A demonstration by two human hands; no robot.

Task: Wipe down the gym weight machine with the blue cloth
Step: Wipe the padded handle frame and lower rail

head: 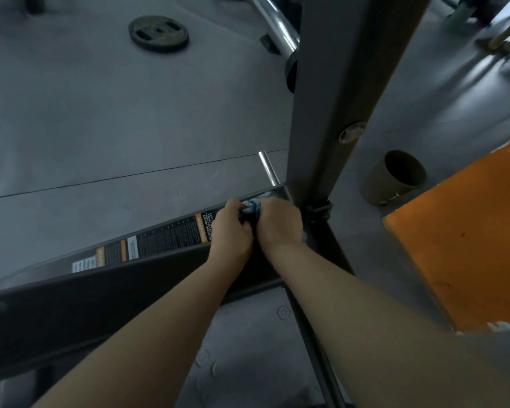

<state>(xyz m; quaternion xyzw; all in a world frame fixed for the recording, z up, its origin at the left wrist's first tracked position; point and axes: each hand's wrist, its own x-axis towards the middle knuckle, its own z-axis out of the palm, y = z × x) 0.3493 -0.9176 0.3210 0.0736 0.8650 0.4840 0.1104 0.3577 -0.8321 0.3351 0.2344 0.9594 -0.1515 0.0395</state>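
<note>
Head view looks down two bare forearms to the left hand (231, 228) and right hand (278, 223), knuckles nearly touching, each grip curled tight around the bunched blue cloth (252, 208) between them. That cloth sits on the dark beam (130, 260) of the weight machine, just beside the grey upright post (330, 98), past the warning labels (171, 238). Beyond, a short chrome peg (268, 167) juts from the beam. Farther off, a weight plate (158, 33) lies flat on the grey floor (86, 113).

upright post (330, 113) right, floor (100, 113) left
</note>
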